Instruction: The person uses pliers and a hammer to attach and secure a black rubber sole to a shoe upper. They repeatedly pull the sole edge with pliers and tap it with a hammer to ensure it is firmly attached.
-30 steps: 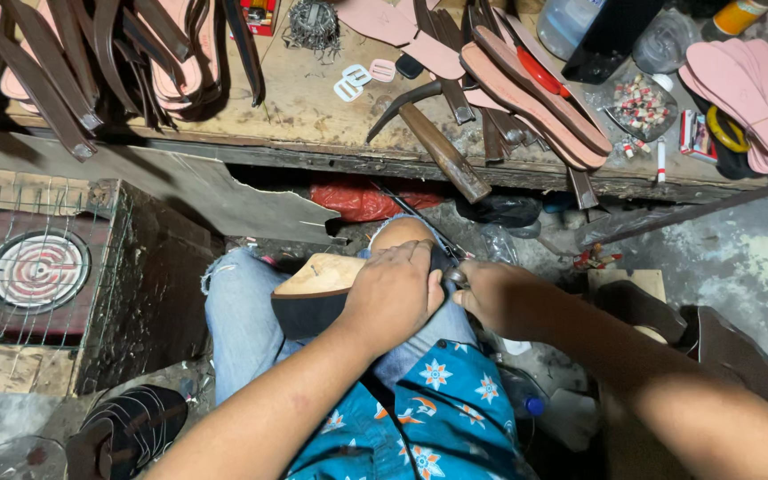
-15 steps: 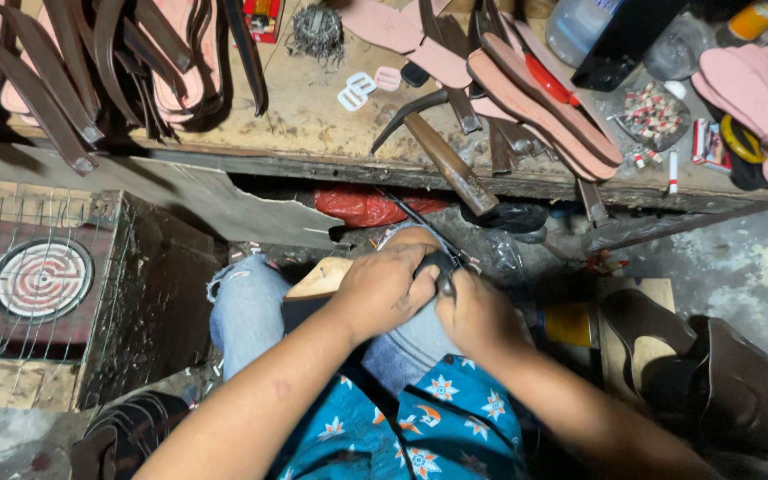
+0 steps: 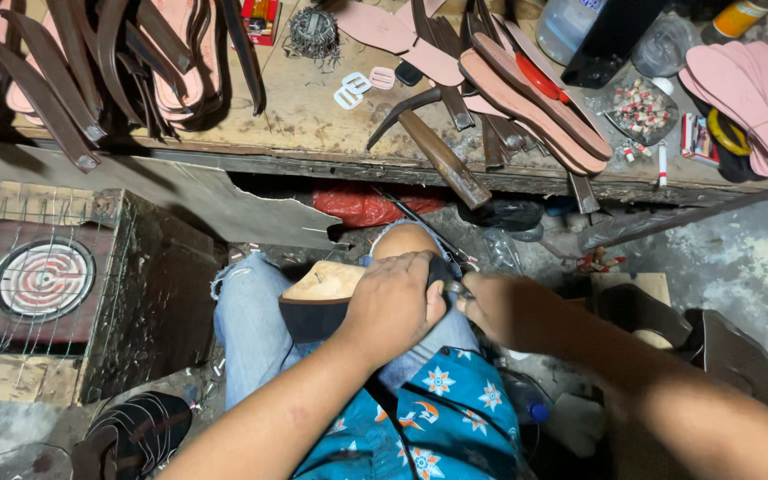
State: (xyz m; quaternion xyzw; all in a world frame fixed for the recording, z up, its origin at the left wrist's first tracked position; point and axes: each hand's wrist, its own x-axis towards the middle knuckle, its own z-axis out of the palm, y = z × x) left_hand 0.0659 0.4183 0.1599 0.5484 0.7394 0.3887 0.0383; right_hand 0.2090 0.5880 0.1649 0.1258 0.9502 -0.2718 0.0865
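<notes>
— Where are the hands right now?

— I see the left hand (image 3: 393, 307) pressed down over a shoe sole (image 3: 326, 293) that lies across the lap, on the jeans (image 3: 246, 329). Its grip is clamped on the sole, fingers wrapped over the far edge. The sole shows a pale tan upper face and a dark thick edge, with what looks like a small nail standing near its toe end.

— And the right?

— The right hand (image 3: 495, 307) sits just beside the left, touching it. Its grip is together around a thin metal tool (image 3: 457, 289), of which I can only see a small part between the two hands. I cannot tell what kind of tool it is.

— How far along does the work look?

— My judgement: mid-way on this one piece. The sole is bare on top, with no strap fitted that I can see, so the upper part seems left to do. The spot where the hands meet is hidden, so I can't say what is finished there.

— What's around?

— On the wooden tabletop (image 3: 313, 124) above the knees lie a hammer (image 3: 428, 142), pink insoles (image 3: 740, 89), stacked flat soles (image 3: 535, 98) and dark straps (image 3: 64, 80). A finished dark sandal (image 3: 135, 436) rests on the floor, well apart from the hands.
</notes>
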